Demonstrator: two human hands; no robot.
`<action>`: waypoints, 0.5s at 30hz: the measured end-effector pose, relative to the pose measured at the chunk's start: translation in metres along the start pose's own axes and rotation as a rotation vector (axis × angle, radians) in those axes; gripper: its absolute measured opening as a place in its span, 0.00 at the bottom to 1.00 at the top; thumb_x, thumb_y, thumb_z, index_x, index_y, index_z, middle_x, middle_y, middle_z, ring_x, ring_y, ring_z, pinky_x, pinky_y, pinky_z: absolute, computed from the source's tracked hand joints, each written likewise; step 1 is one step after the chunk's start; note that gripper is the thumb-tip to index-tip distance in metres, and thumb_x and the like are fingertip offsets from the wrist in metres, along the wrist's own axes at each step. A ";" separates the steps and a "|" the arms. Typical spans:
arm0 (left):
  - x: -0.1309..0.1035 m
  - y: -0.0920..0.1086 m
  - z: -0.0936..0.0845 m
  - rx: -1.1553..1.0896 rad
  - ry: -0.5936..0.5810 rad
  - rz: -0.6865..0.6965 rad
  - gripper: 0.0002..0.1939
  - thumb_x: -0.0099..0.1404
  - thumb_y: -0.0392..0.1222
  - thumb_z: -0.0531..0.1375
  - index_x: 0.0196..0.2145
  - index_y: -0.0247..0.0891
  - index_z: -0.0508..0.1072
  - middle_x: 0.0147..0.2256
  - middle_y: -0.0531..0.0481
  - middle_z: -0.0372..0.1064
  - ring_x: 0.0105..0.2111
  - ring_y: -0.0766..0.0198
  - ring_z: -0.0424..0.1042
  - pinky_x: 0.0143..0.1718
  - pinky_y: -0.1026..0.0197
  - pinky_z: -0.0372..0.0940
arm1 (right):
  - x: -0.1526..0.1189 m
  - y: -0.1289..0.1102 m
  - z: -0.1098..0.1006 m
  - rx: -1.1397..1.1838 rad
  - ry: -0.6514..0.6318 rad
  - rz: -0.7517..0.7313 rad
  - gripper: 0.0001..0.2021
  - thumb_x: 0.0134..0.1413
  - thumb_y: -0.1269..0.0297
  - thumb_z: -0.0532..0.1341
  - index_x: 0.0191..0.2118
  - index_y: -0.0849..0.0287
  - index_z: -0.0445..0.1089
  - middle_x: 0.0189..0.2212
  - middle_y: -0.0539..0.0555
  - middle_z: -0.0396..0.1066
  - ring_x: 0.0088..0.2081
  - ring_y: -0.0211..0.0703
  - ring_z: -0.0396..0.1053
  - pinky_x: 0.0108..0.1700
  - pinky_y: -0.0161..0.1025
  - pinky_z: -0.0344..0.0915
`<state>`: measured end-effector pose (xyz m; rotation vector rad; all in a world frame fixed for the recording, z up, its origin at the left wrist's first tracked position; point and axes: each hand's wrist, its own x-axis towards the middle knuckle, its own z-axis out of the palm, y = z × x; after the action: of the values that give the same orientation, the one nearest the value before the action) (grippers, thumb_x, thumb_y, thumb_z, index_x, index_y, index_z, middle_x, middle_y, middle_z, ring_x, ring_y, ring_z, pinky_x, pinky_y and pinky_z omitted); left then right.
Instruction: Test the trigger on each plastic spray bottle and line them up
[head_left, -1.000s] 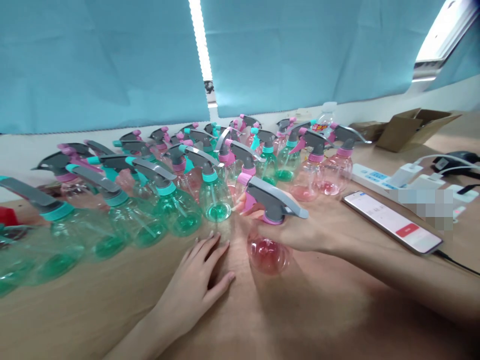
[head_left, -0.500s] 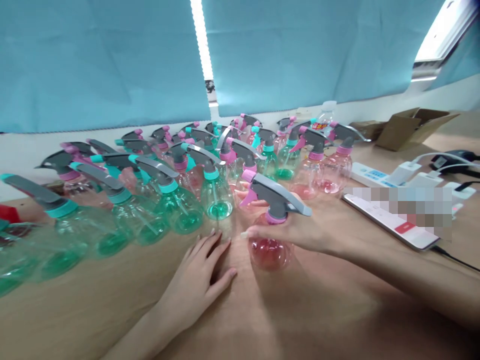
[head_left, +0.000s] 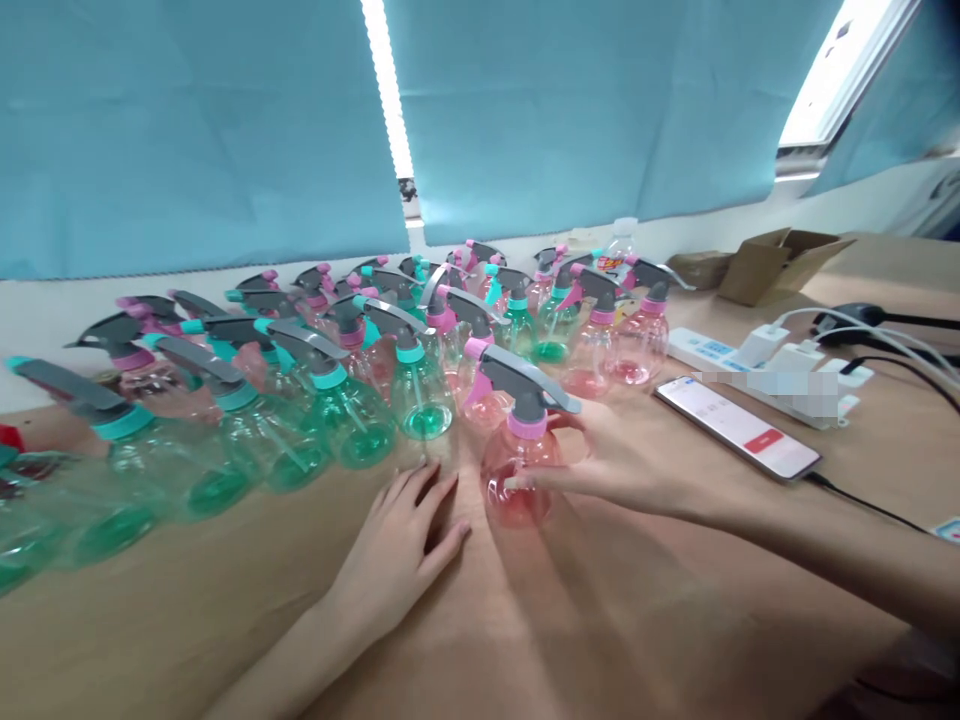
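A pink spray bottle (head_left: 523, 475) with a grey-and-pink trigger head stands upright on the table in front of me. My right hand (head_left: 600, 455) grips it from the right side, thumb across its front; the other fingers are mostly hidden behind it. My left hand (head_left: 409, 530) lies flat on the table to its left, fingers spread, holding nothing. Just beyond my left fingertips is a green spray bottle (head_left: 424, 405) with a turquoise collar. Another green spray bottle (head_left: 360, 430) stands beside that one.
Several green and pink spray bottles crowd the back and left of the wooden table (head_left: 450, 650). To the right lie a phone (head_left: 727, 425) on a cable and a white power strip (head_left: 701, 350) with plugs. An open cardboard box (head_left: 780, 265) sits farther back.
The view has swung slightly to the right. My right thumb now sits lower on the pink spray bottle, and the fingers seen behind it have dropped from sight. My left hand stays flat.
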<state>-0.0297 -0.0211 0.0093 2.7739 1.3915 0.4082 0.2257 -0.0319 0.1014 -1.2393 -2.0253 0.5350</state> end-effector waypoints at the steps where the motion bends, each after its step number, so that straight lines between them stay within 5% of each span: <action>1: 0.002 0.004 0.001 -0.005 -0.001 0.010 0.22 0.70 0.50 0.52 0.57 0.38 0.65 0.58 0.39 0.62 0.57 0.46 0.60 0.56 0.42 0.58 | -0.002 0.005 -0.001 -0.014 0.007 -0.005 0.16 0.44 0.57 0.70 0.41 0.52 0.73 0.36 0.52 0.76 0.39 0.52 0.73 0.38 0.43 0.69; 8: 0.024 0.033 0.007 -0.044 -0.040 0.087 0.20 0.71 0.44 0.52 0.56 0.33 0.66 0.57 0.36 0.63 0.58 0.45 0.59 0.55 0.41 0.59 | -0.009 0.059 -0.021 -0.016 0.062 0.087 0.21 0.45 0.51 0.67 0.46 0.52 0.71 0.40 0.54 0.74 0.41 0.53 0.72 0.41 0.48 0.68; 15: 0.060 0.059 0.020 -0.060 -0.023 0.145 0.19 0.69 0.43 0.54 0.55 0.35 0.68 0.55 0.38 0.66 0.56 0.45 0.63 0.55 0.39 0.58 | 0.020 0.092 -0.042 -0.023 0.104 0.217 0.22 0.45 0.51 0.67 0.45 0.57 0.72 0.42 0.58 0.73 0.42 0.53 0.72 0.42 0.48 0.67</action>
<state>0.0554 -0.0071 0.0107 2.8309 1.1570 0.4117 0.3056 0.0281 0.0765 -1.4803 -1.8270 0.5377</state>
